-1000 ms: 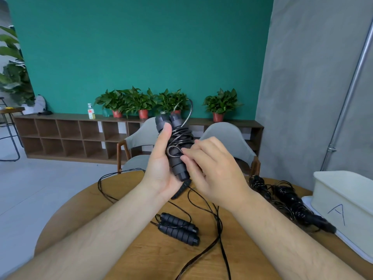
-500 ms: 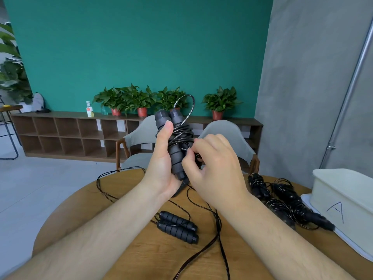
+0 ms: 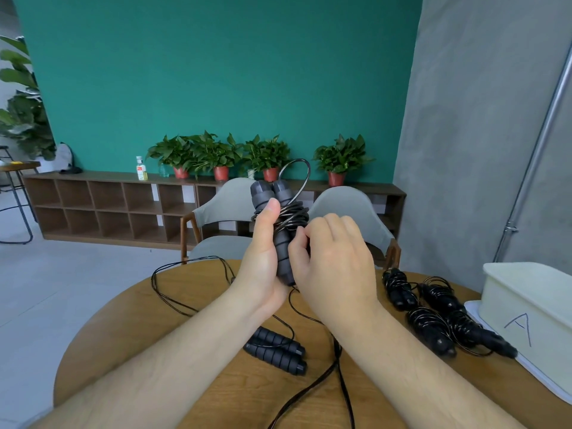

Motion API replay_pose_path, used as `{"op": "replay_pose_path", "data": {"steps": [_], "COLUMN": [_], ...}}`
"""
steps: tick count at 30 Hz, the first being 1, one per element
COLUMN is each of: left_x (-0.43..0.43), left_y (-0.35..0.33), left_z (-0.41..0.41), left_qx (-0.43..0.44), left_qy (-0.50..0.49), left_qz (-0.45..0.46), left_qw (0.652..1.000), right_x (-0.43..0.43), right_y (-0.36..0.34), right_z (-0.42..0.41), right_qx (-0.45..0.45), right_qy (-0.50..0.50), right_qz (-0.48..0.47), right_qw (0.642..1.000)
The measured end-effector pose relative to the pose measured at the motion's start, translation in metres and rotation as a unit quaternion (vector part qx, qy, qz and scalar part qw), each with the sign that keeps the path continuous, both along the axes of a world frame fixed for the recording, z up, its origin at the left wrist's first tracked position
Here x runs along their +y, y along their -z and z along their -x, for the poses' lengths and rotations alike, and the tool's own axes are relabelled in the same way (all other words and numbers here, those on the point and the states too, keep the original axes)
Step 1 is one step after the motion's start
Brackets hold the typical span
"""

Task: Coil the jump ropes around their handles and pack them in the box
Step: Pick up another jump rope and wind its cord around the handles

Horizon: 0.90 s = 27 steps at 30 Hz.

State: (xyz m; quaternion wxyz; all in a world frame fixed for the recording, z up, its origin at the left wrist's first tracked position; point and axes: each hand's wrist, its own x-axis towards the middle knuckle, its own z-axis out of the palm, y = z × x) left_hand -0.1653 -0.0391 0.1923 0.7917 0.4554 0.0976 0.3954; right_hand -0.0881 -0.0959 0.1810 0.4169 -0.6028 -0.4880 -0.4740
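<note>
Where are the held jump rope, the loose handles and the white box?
held jump rope [image 3: 283, 258]: head view, lower handle grip.
loose handles [image 3: 272, 356]: head view, nearer handle's ribbed grip.
white box [image 3: 501, 301]: head view, front wall.

The right hand [image 3: 335, 267] isn't lying flat across the handles [image 3: 282, 258] anymore. A second ago its fingers were stretched over them toward the left hand [image 3: 260, 267]. Now they've pulled back and curled up, with thumb and forefinger pinching the cord [image 3: 294, 218] right under the wraps. So more of the lower handles shows between the two hands. Also, the loose loop [image 3: 305, 170] sticking up over the handle tops went from a short arc on the right to a full arch.
</note>
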Motion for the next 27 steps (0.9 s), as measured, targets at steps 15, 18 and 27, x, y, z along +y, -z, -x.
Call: {"op": "replay_pose_path", "data": {"steps": [15, 18, 27], "left_x": [-0.004, 0.000, 0.008], "left_y": [0.005, 0.004, -0.006], "left_z": [-0.007, -0.006, -0.002], "left_qx": [0.079, 0.070, 0.041], "left_qy": [0.002, -0.009, 0.021], "left_qz": [-0.036, -0.057, -0.011], "left_qw": [0.996, 0.996, 0.999], "right_x": [-0.014, -0.013, -0.020], "right_y": [-0.012, -0.009, -0.009], "right_z": [-0.001, -0.001, -0.015], "right_qx": [0.024, 0.002, 0.236], "right_qy": [-0.005, -0.044, -0.267], "right_qz": [0.037, 0.028, 0.080], "right_qw": [0.999, 0.999, 0.931]}}
